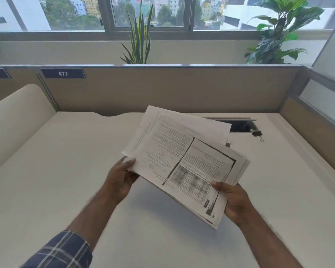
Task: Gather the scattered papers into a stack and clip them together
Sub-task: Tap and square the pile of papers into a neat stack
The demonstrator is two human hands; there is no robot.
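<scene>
Cream desk, beige partition, window plants beyond.

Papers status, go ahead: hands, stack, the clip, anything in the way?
Left hand and right hand grip the papers, lifted off the desk. Sheets fanned, edges not squared. Binder clip lies unused, far right. Nothing in the way.

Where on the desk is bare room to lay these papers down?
Bare desk runs left of the left hand to the curved side panel. Tighter at the right rear: binder clip beside the cable opening.
</scene>
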